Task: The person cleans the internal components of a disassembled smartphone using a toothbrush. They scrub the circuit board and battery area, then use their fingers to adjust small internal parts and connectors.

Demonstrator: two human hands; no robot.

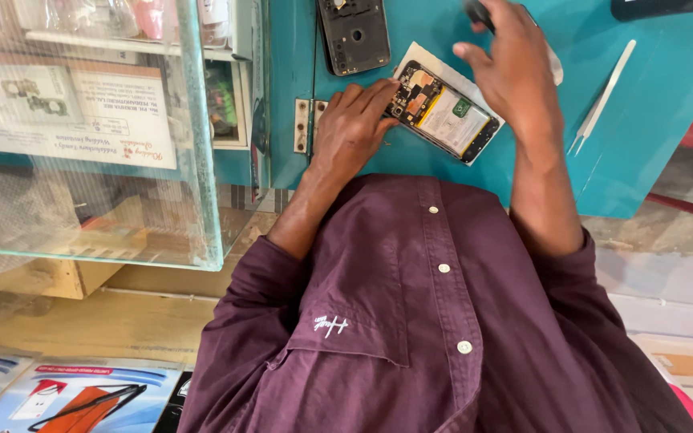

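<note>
The left hand [352, 128] lies flat, palm down, on the teal worktop [651, 120] near its near edge, fingers loosely spread and not gripping; its fingertips press on the near-left end of an opened smartphone [443, 112]. The phone lies diagonally with its back off, showing a pale battery with a yellow edge and the dark circuit board at the end under the fingers. It rests on a white sheet of paper [423, 60] that shows along its far side.

The right hand [511, 68] hovers above the far end of the phone, fingers curled around a small dark object [477, 12] at the top edge of the view; what that object is cannot be told.

A dark phone back cover [354, 34] with camera cut-outs lies further in, towards the worktop's far-left part. White tweezers [603, 96] lie slanted towards the right edge. Left of the worktop stands a glass display case [194, 160] with printed cards inside. The person wears a dark purple buttoned shirt [435, 321].
</note>
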